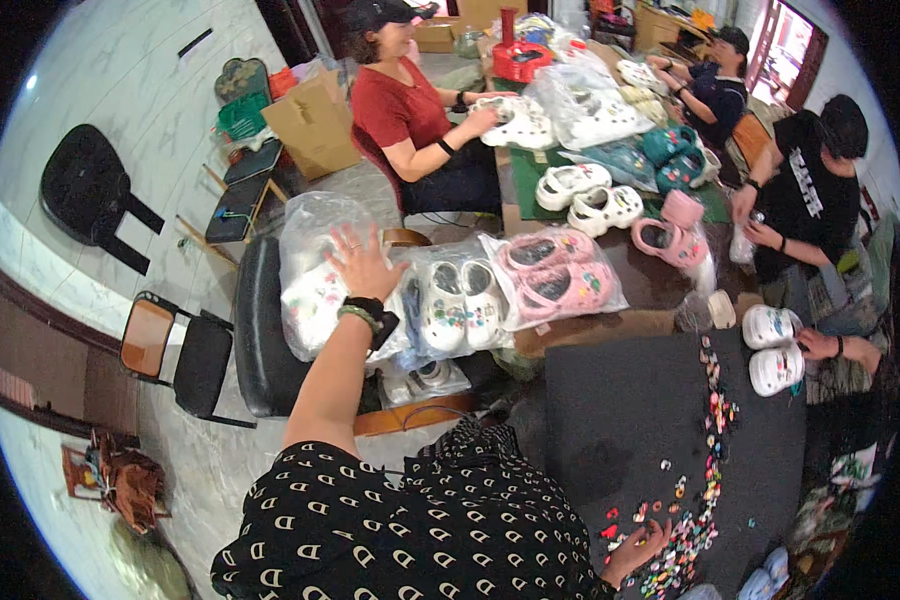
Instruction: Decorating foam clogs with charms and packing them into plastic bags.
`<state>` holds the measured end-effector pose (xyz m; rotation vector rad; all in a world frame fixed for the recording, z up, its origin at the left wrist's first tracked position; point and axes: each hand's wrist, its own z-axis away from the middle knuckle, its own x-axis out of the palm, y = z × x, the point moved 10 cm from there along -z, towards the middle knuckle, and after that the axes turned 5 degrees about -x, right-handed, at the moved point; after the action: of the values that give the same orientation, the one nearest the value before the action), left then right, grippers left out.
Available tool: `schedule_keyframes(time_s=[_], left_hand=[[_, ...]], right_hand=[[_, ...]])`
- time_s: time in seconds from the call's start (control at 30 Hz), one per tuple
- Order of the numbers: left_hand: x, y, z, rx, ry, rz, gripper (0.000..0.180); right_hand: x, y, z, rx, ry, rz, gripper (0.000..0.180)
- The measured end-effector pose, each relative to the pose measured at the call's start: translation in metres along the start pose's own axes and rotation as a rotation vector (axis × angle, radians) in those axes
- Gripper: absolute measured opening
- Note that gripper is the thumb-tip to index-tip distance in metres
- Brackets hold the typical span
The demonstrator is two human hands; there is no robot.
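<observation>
My left hand (365,265) lies with spread fingers on a clear plastic bag (320,215) that holds white clogs (315,300). Beside that bag, to the right, is a bagged pair of whitish clogs (460,312) with colourful charms. Farther right, pink clogs (560,275) with charms sit in another clear bag. Down at the lower right, my right hand (642,550) rests at the edge of many small coloured shoe charms (685,535), fingers apart and nothing visible in them. The charms are strewn in a long band over a black tabletop (620,420).
Across the table a person in a red shirt (405,105) handles a white clog (515,122). Two more people sit at the right. Someone's hand (820,345) reaches white clogs (773,350) at the table's right edge. Chairs (205,365) and a cardboard box (313,125) stand left.
</observation>
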<state>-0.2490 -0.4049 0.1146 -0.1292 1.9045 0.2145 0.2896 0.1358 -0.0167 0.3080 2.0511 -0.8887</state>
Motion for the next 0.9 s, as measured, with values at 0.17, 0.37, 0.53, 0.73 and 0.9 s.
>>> schedule_keyframes(time_s=[0.17,0.37,0.53,0.73,0.9], left_hand=[[0.024,-0.132,-0.048,-0.345,-0.063,-0.162,0.1],[0.087,-0.149,-0.067,-0.423,-0.423,-0.137,0.102],[0.135,-0.132,-0.074,-0.196,-0.353,-0.464,0.072],[0.151,-0.063,-0.088,-0.066,-0.344,-0.301,0.061],[0.183,-0.059,-0.089,-0.039,-0.643,-0.539,0.078]], right_hand=[[0.041,-0.069,-0.051,-0.019,-0.195,-0.092,0.022],[0.086,-0.097,-0.083,-0.12,-0.245,-0.083,0.022],[0.109,-0.14,-0.092,-0.203,-0.312,-0.21,0.018],[0.117,-0.139,-0.083,-0.156,-0.328,-0.263,0.017],[0.119,-0.15,-0.077,-0.088,-0.4,-0.189,0.016]])
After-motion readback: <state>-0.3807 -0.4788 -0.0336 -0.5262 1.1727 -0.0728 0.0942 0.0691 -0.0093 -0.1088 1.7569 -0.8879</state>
